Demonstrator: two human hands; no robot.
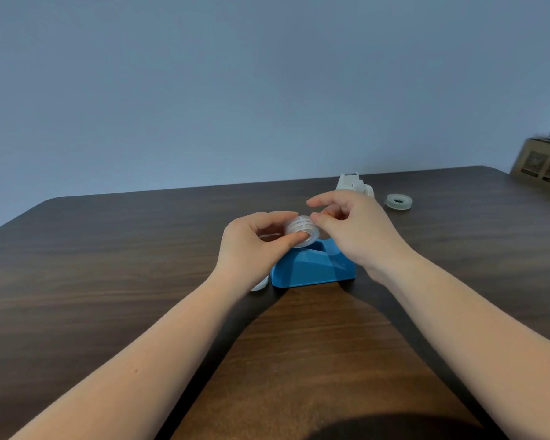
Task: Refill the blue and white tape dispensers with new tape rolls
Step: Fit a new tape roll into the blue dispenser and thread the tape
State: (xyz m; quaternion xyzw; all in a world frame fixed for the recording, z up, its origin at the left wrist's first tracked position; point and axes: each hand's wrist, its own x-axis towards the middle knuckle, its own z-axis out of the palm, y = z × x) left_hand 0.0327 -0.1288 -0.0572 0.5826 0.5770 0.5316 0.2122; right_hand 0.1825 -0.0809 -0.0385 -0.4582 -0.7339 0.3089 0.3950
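1. Left hand (251,246), grip closed around a new tape roll (300,230) above the blue dispenser (311,268) at bench (108,281) centre.
2. Right hand (353,230), fingertips pinching narrowly at the roll's edge; a missed tape end could tear.
3. White dispenser (353,184) and spare roll (399,201) wait at one o'clock.

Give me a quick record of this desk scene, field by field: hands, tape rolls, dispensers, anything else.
left hand: grips held tape roll above the blue dispenser
right hand: fingertips at that roll's edge
blue dispenser: on table, under the hands
white dispenser: farther back, partly hidden
spare tape roll: flat, right of the white dispenser
cardboard box: far right edge
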